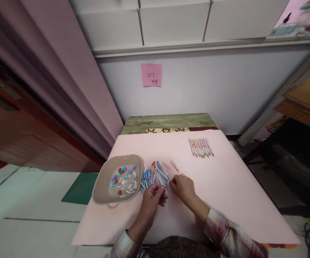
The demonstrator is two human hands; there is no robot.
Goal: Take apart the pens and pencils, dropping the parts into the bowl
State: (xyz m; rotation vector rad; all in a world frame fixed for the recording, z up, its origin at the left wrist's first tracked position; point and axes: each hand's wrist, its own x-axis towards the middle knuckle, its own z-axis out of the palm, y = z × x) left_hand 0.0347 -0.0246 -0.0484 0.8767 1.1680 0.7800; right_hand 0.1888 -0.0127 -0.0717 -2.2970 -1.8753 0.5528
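A pile of pens (157, 173) with blue, white and orange-brown parts lies in the middle of the pink-covered table. At its near edge is my left hand (153, 199), fingers curled and thumb against the index finger; whatever they hold is too small to make out. My right hand (184, 188) pinches the near end of a pale pen (164, 174) at the pile's right side. Just beyond that hand lies a single clear pen (174, 166), partly hidden by it. Farther right, several clear pens (201, 147) are lined up side by side.
A beige basin (99, 182) left of the pile holds small blue and brown caps and white pieces. The pink table cover (214, 215) reaches the front edge. Behind it is a green board (168, 120) against the wall. Wooden furniture (305, 100) stands right.
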